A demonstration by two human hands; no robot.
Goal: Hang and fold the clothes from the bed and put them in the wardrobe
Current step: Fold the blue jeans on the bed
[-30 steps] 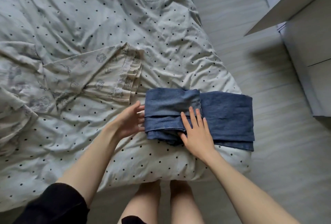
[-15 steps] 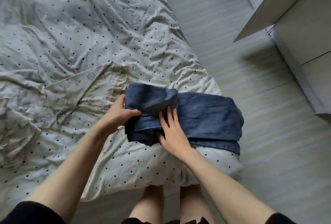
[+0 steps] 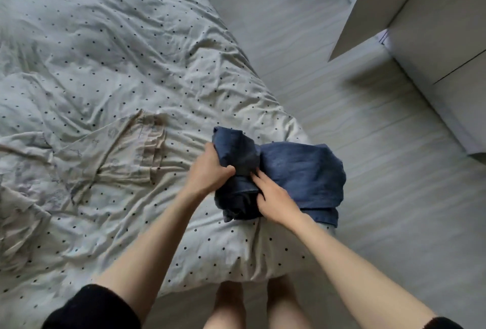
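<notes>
A folded blue denim garment [image 3: 302, 171] lies at the near right corner of the bed [image 3: 105, 52]. My left hand [image 3: 207, 173] grips its left folded end, which is lifted and bunched, thumb on top. My right hand [image 3: 273, 197] holds the front edge of the same fold, fingers curled into the cloth. A pale printed garment [image 3: 110, 160] lies spread flat on the dotted duvet to the left of the denim.
A white wardrobe [image 3: 447, 65] stands at the right, with an open door [image 3: 368, 5] jutting over the pale floor [image 3: 368, 171]. A strip of floor lies between the bed and the wardrobe. My legs stand against the bed's near edge.
My left hand went from beside the denim to gripping its left end and lifting it. My right hand's flat fingers curled into the fold. The denim bunched up and the view shifted.
</notes>
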